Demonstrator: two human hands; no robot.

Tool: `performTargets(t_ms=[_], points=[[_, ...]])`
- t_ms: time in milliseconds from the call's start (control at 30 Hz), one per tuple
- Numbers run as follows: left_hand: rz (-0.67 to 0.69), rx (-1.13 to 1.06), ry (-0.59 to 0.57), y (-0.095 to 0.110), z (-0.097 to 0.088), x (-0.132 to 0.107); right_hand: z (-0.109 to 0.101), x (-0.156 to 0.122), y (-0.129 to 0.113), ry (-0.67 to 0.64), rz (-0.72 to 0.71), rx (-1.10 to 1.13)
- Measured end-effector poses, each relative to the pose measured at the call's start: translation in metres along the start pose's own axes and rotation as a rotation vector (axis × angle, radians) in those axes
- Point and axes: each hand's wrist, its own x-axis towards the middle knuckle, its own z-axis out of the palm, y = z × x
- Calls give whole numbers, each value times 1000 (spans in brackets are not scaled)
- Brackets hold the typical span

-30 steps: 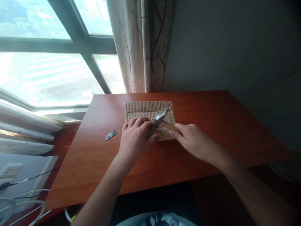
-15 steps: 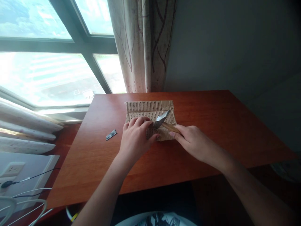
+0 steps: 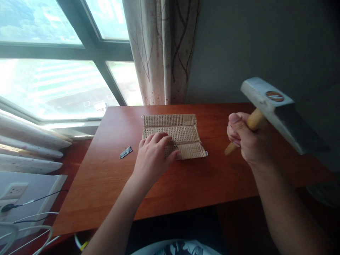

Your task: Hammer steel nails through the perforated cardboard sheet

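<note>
A brown cardboard sheet [image 3: 183, 131], dotted with rows of small holes or nail heads, lies flat on the reddish wooden table [image 3: 106, 184]. My left hand [image 3: 154, 156] rests on its near left part, fingers curled and pinched at a spot on the sheet; what they pinch is too small to see. My right hand [image 3: 248, 140] is raised to the right of the sheet, fist closed on the wooden handle of a hammer [image 3: 281, 113]. The grey steel head is lifted high, close to the camera, pointing right.
A small bundle of nails [image 3: 125, 152] lies on the table left of my left hand. A window and patterned curtain [image 3: 164, 53] stand behind the table. A wall socket with cables [image 3: 13, 193] sits low at the left.
The hammer head was down on the cardboard beside my left fingers. My right hand has swung it up and to the right, away from the sheet. My left hand has stayed put.
</note>
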Motion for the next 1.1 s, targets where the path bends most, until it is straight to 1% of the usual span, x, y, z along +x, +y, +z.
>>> performTargets(t_ms=[67, 133, 233, 300, 400, 467, 600, 733, 833, 967, 1033, 1100], points=[[3, -41, 63, -5, -4, -3, 2, 6, 8, 117, -41, 134], [-2, -82, 149, -12, -9, -6, 5, 9, 16, 163, -56, 218], [-37, -120, 271, -28, -18, -14, 9, 9, 25, 185, -55, 306], [-68, -129, 332, -39, -23, -19, 11, 7, 30, 195, -52, 336], [-139, -95, 389, -58, -28, -29, 11, 5, 34, 209, -59, 365], [-193, -49, 395, -72, -29, -36, 11, 4, 35, 214, -60, 372], [-301, 70, 333, -97, -27, -50, 11, 2, 37, 203, -39, 356], [-363, 186, 224, -111, -22, -59, 11, 1, 40, 188, -35, 349], [-399, 283, 119, -112, -18, -62, 10, 2, 41, 187, -47, 338], [-383, 395, -58, -110, -12, -60, 8, 1, 41, 186, -68, 323], [-370, 433, -98, -109, -10, -59, 7, 1, 41, 157, -66, 342], [-361, 460, -109, -108, -9, -58, 7, 0, 42, 142, -58, 365]])
